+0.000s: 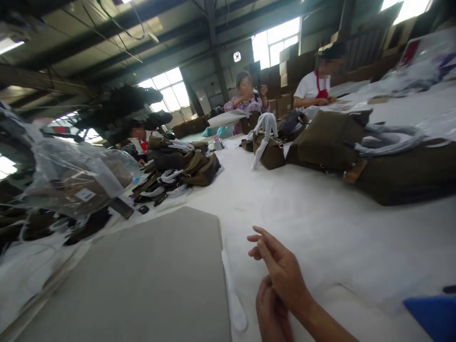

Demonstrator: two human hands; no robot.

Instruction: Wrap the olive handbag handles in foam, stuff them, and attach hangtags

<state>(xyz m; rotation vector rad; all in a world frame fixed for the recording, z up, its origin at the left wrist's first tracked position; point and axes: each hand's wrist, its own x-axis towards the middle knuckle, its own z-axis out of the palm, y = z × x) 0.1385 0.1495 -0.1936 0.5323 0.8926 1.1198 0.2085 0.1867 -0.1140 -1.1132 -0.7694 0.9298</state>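
Right hand [285, 273] empty, fingers loosely spread; left hand [270, 304] bent near its wrist, partly hidden, can't tell if it holds anything. Slim white plastic-looking tool [237, 313] lies left of both, along the edge of the flat grey stiff-looking sheet [149, 285]; a careless leftward sweep could knock the tool or skew the sheet.
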